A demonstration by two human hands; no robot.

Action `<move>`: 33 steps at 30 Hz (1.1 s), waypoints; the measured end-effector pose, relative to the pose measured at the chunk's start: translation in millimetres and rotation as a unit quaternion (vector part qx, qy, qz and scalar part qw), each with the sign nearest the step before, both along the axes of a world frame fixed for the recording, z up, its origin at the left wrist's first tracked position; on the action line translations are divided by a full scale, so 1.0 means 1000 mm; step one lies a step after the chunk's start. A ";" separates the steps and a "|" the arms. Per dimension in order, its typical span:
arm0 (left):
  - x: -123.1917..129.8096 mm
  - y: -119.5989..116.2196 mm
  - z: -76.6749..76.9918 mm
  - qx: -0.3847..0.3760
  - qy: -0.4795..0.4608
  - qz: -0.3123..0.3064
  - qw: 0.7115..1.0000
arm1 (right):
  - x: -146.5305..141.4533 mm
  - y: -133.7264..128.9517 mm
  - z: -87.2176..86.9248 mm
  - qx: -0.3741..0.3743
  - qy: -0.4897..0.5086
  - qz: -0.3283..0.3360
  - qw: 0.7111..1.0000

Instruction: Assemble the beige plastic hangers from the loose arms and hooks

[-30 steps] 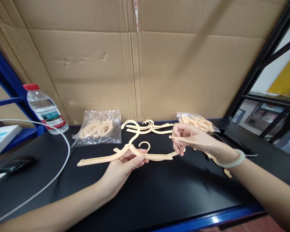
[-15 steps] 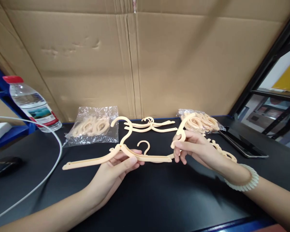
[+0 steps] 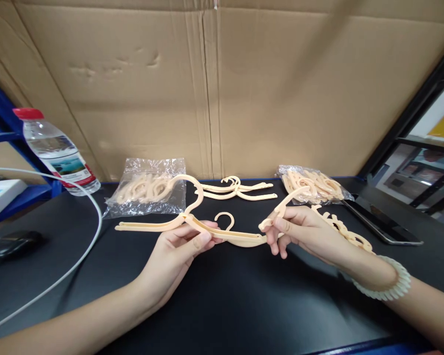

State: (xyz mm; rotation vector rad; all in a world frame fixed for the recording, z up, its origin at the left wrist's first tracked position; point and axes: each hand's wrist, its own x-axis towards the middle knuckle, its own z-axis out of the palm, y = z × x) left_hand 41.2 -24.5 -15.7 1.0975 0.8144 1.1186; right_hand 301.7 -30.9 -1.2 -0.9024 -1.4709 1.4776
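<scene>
My left hand (image 3: 181, 254) pinches a cream plastic hanger (image 3: 198, 195) by its right arm, near the middle. The hanger's hook points up and its two arms spread to the sides. Between the thumb and fingers of my right hand (image 3: 307, 229) is a curved cream hanger piece (image 3: 287, 199), tilted up to the right. It is apart from the hanger's right tip. Behind my hands another hanger (image 3: 244, 242) lies on the table, partly hidden by the held one. Several folded hanger pieces (image 3: 340, 229) lie behind my right wrist.
Assembled hangers (image 3: 257, 197) lie at the back, between a clear bag of hanger parts (image 3: 146, 190) and a second bag (image 3: 313, 186). A water bottle (image 3: 64, 153), white cable (image 3: 92, 231) and mouse (image 3: 15, 244) are left; a tablet (image 3: 383, 219) lies right. Cardboard (image 3: 281, 88) stands behind.
The held hanger's left arm has risen to nearly level. The piece in my right hand has tilted further to the right. The whole view has shifted slightly.
</scene>
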 end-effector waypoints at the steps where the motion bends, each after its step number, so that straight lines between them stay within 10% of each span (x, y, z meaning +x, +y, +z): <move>1: 0.000 0.000 0.000 0.003 0.002 0.003 1.000 | 0.000 0.000 0.000 0.006 -0.010 -0.006 1.000; 33: 0.004 -0.006 -0.003 0.043 0.029 0.000 0.999 | -0.005 -0.006 -0.002 -0.189 0.097 0.057 0.976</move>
